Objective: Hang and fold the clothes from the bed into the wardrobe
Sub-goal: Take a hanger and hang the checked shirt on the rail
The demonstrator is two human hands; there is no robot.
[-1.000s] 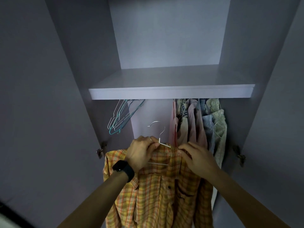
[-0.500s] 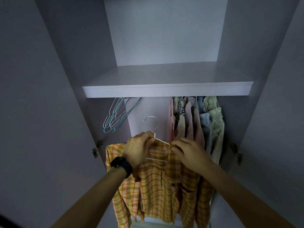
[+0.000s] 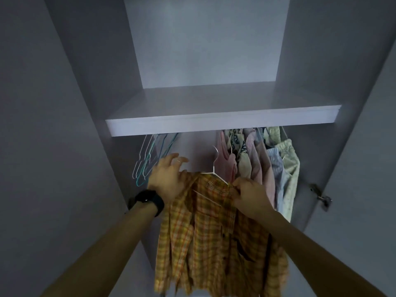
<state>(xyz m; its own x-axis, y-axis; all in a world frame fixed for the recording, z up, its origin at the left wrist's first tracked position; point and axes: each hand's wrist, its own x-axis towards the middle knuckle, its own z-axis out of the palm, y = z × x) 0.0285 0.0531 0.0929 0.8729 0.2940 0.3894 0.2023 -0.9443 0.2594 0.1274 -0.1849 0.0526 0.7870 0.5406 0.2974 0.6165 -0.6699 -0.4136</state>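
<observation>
head view: my right hand [image 3: 250,198] pinches the soft, light shirt [image 3: 214,236]; left hand [image 3: 168,179] splayed; i'd hold the stiff hanger [image 3: 213,172].

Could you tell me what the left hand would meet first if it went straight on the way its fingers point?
Probably the wardrobe's back panel: the left hand points up into the gap between the empty hangers and the hung clothes. Depth is unclear.

Inside the wardrobe, the orange plaid shirt [image 3: 210,243] drapes on a white hanger [image 3: 214,166], its hook up just below the shelf [image 3: 214,125]. The right hand [image 3: 250,197] pinches the collar; the left hand [image 3: 166,179], fingers spread, rests on the other shoulder. Empty hangers [image 3: 150,159] are to the left, hung clothes [image 3: 267,168] to the right.
</observation>
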